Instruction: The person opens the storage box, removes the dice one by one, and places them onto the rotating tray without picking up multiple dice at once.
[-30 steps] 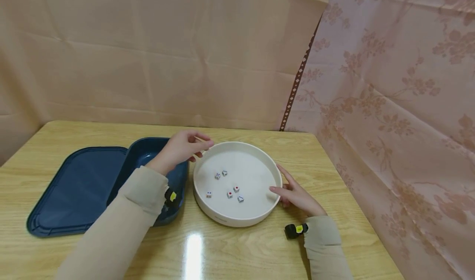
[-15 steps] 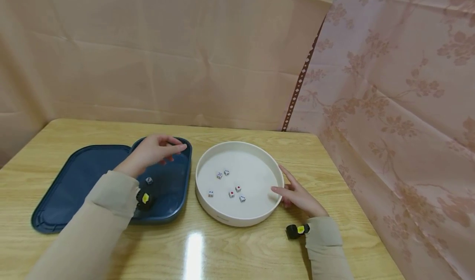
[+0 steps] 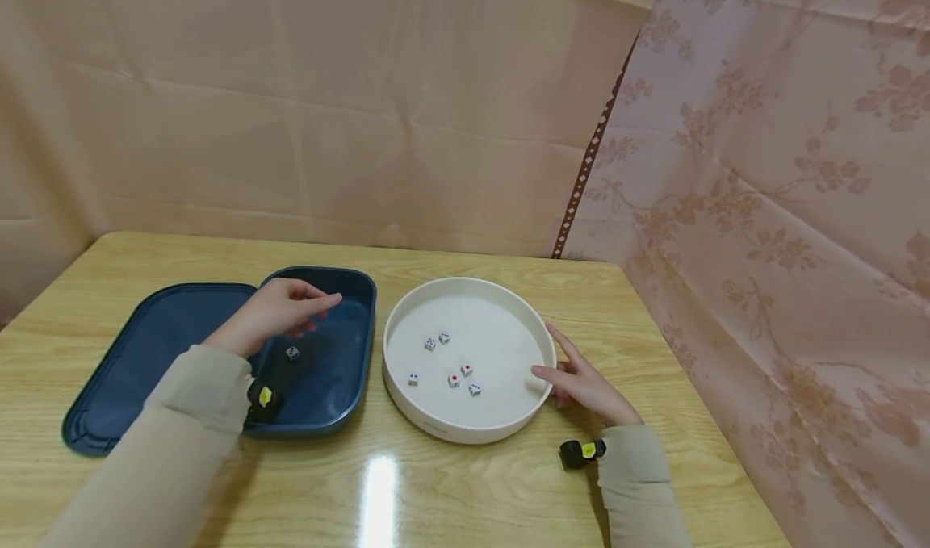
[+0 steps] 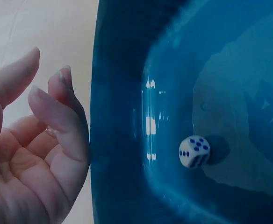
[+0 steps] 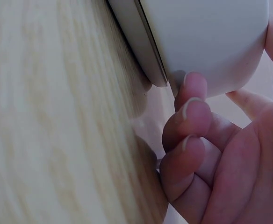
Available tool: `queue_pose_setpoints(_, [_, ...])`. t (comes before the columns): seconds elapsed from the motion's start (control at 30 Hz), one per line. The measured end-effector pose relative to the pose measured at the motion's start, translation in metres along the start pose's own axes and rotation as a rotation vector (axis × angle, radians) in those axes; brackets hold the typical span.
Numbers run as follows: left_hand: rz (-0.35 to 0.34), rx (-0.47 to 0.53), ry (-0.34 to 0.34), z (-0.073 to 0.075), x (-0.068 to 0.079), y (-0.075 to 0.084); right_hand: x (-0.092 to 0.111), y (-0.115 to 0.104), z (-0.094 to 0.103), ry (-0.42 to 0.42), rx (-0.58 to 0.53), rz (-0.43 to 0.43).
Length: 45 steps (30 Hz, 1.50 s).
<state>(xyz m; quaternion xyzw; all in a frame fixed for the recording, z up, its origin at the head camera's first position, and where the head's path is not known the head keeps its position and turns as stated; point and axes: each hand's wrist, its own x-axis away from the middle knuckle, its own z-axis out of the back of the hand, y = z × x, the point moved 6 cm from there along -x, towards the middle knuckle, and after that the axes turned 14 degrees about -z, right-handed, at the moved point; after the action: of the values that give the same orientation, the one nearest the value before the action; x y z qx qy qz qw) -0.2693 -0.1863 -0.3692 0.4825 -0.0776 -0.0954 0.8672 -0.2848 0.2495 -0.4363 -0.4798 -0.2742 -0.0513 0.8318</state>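
My left hand [image 3: 272,314] hovers over the deep blue bin [image 3: 366,322], its fingers loosely bent. In the left wrist view, the thumb and fingertips [image 4: 38,100] stand apart with nothing between them. One white die [image 4: 194,151] with blue dots lies on the bin's floor, near the wrist in the head view. My right hand [image 3: 584,382] holds the right side of a round white tray [image 3: 436,428], thumb over the rim and index finger along the outer wall. The other fingers curl beneath the hand, close to the tray's side in the right wrist view. Several dice [image 3: 454,380] lie scattered inside the tray.
A flat blue lid [image 3: 152,354] lies left of the bin, partly behind the left sleeve. All stand on a wooden table [image 3: 450,495]. A beige cloth [image 3: 349,112] hangs behind it and a pink floral cloth [image 3: 785,233] along the right.
My left hand has moved left from the white tray's rim to over the blue bin. The die in the bin has come into view. My right hand has stayed at the tray.
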Motion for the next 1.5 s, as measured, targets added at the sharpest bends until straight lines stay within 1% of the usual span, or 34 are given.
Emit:
queue_pose_setpoints(0.23, [0.001,-0.036,-0.015,0.007,0.004,-0.004,0.000,0.000,0.000,0.000,-0.001,0.001])
queue_pose_setpoints(0.5, [0.083,-0.045,-0.069,0.007,0.006,-0.016,0.002,-0.001,0.001,0.000,-0.007,0.004])
queue_pose_setpoints(0.77, [0.120,-0.054,-0.128,0.003,0.007,-0.022,0.001,0.000,0.001,0.000,-0.006,-0.003])
queue_pose_setpoints(0.9, [0.143,-0.099,-0.153,0.002,0.008,-0.027,0.001,0.000,0.001,0.000,-0.005,0.000])
queue_pose_setpoints(1.1, [0.220,-0.116,-0.151,0.000,0.012,-0.032,0.002,0.000,0.001,-0.004,-0.010,0.003])
queue_pose_setpoints(1.17, [0.235,-0.122,-0.149,-0.001,0.013,-0.033,0.001,0.000,0.001,-0.005,-0.013,0.003])
queue_pose_setpoints(1.37, [0.256,-0.166,-0.160,-0.004,0.012,-0.033,0.002,0.000,0.000,-0.005,-0.018,0.001])
queue_pose_setpoints(1.5, [0.247,-0.200,-0.173,-0.006,0.012,-0.034,0.002,0.000,-0.001,-0.007,-0.016,-0.002])
